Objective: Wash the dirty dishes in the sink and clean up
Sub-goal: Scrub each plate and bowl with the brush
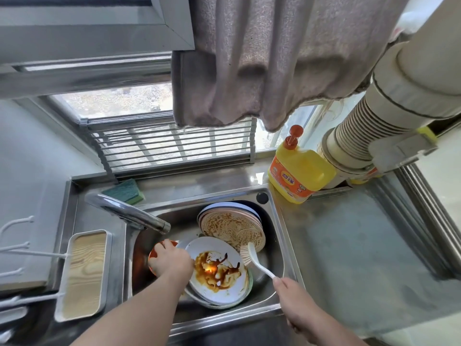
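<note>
Washing looks barely begun: the sauce-smeared white plate (219,275) and a stack of stained plates (232,228) sit in the sink (277,250) (no water visibly running). The left hand (169,260) grips an orange bowl (159,248); the right hand (296,298) holds a dish brush (254,258) over the plates.

A grey-pink towel (239,58) hangs from above in front of the window (112,101). Below it a metal rack of bars (172,146) leans along the sill. At the right a thick ribbed pipe (369,126) runs down to the steel counter (349,245). On the left sits a white tray with a wood-grain bottom (83,275), with white wire hooks (17,243) beside it against the wall.
</note>
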Tool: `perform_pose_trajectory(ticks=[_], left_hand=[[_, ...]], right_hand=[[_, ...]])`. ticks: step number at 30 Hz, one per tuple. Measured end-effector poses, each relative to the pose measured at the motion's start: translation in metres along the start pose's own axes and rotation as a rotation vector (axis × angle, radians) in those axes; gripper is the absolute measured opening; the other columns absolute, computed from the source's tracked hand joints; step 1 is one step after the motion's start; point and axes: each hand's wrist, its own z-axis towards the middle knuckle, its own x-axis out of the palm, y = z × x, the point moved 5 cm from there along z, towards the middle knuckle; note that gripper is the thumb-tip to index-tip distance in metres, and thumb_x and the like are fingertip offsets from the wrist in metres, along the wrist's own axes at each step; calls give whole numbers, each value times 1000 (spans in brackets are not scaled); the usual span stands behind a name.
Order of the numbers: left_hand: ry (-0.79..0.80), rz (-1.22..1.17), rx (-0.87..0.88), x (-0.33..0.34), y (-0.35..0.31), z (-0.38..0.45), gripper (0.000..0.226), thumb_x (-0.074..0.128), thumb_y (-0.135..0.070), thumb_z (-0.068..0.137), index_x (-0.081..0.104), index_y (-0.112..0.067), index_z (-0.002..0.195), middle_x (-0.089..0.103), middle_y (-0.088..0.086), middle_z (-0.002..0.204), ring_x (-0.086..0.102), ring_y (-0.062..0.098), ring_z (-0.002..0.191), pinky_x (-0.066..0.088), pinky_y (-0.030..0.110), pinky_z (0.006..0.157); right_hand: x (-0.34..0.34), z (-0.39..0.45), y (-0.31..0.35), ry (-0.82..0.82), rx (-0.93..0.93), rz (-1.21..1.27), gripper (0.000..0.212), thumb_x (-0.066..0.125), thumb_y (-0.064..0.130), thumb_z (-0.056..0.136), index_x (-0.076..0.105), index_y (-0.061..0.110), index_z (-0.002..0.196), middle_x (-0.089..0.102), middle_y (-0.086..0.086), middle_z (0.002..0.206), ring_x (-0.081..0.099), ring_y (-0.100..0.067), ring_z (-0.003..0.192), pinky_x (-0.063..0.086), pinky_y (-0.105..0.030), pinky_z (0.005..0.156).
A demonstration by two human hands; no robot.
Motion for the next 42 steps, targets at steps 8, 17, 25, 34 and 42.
perform_pose_trajectory(ticks=[8,17,25,34,42], left_hand=[[32,-267,101,-11,-3,3,35,56,-44,100,70,-19,119,69,3,109,66,22,101,57,35,85],[457,-1634,-84,4,12,-31,51,45,10,95,55,-29,127,61,22,122,64,43,107,61,57,80],[505,-2139,-178,14,31,-43,32,40,-41,112,57,-24,132,78,19,108,72,42,105,60,57,77],[469,-2241,-265,38,10,-70,48,33,-50,111,50,-22,146,74,20,117,73,40,102,61,53,75],[398,-2266,-323,36,32,-62,41,34,-48,111,53,-25,140,73,19,104,70,41,100,59,55,77]], right_hand=[[-1,-5,4,5,-14,-7,42,31,45,108,55,14,96,49,-4,71,43,-16,37,30,-21,37],[-20,-17,30,-68,-270,-254,33,38,48,108,53,22,94,57,5,70,54,-10,62,42,-34,62],[13,-9,50,16,-378,-478,38,35,48,107,39,60,144,69,6,97,67,-21,95,51,-34,84],[63,-7,93,-3,-380,-447,30,27,54,106,43,50,130,71,-6,120,65,-33,108,52,-41,89],[107,-40,82,136,-416,-390,29,37,42,109,51,45,134,68,-5,131,62,-29,123,44,-32,90]])
